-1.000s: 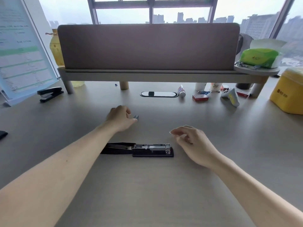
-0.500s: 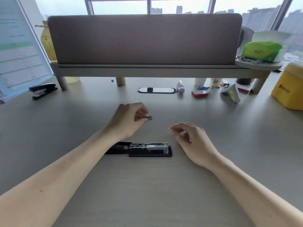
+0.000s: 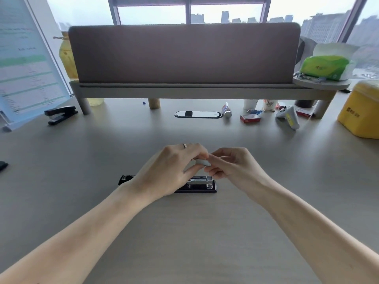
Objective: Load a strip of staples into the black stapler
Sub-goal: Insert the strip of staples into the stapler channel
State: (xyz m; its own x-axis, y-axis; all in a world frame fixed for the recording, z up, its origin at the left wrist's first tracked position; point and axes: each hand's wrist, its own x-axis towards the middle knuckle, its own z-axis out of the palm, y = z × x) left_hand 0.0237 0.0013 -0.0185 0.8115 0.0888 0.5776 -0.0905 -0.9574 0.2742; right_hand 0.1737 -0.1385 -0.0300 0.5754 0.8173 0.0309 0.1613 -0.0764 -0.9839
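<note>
Bare desk (image 3: 184,232) all round the open black stapler (image 3: 205,186), clutter well back under the shelf (image 3: 184,91).

Flat, overcast daylight comes through the far window (image 3: 225,9), washing out the sky, leaving only faint soft shadows on the desk (image 3: 184,242), while wide-angle distortion bends and softens the left and right edges.

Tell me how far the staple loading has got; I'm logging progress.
Done: the black stapler lies opened flat on the desk, metal channel exposed. In hand: left hand and right hand pinch the staple strip above it. Left: seating the strip and closing.
</note>
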